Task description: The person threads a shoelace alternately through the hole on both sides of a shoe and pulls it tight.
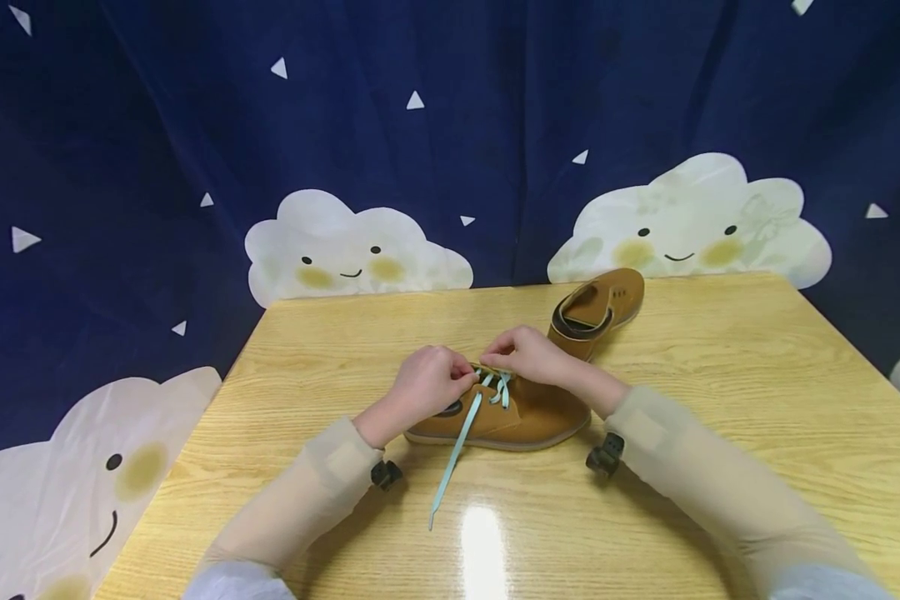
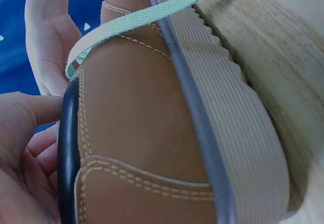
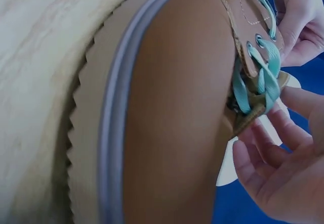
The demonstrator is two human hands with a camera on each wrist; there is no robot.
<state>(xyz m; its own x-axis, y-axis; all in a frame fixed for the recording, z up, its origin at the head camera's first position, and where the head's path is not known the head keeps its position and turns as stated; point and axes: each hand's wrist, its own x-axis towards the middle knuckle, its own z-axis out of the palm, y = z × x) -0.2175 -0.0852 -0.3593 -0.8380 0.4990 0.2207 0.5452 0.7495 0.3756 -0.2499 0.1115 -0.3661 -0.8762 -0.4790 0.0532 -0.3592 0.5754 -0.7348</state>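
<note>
A brown leather lace-up shoe [image 1: 543,412] stands sideways on the table, threaded with a pale turquoise shoelace [image 1: 463,437]. One long lace end hangs over its near side onto the tabletop. My left hand [image 1: 429,385] is at the dark-lined opening, thumb and fingers pinched together by the lacing, apparently on the lace; the exact contact is hidden. Opposite it, my right hand [image 1: 528,354] grips the shoe's far eyelet flap between thumb and fingers, close to the crossed laces. The right wrist view shows the metal eyelets and the right hand's curled fingers [image 3: 271,148] behind that flap.
A second brown shoe [image 1: 600,312] lies behind and to the right, its dark-lined opening facing up and no lace visible in it. The wooden table [image 1: 330,333] ends at a dark blue curtain [image 1: 457,150] printed with clouds. Each wrist wears a small black camera [image 1: 606,454].
</note>
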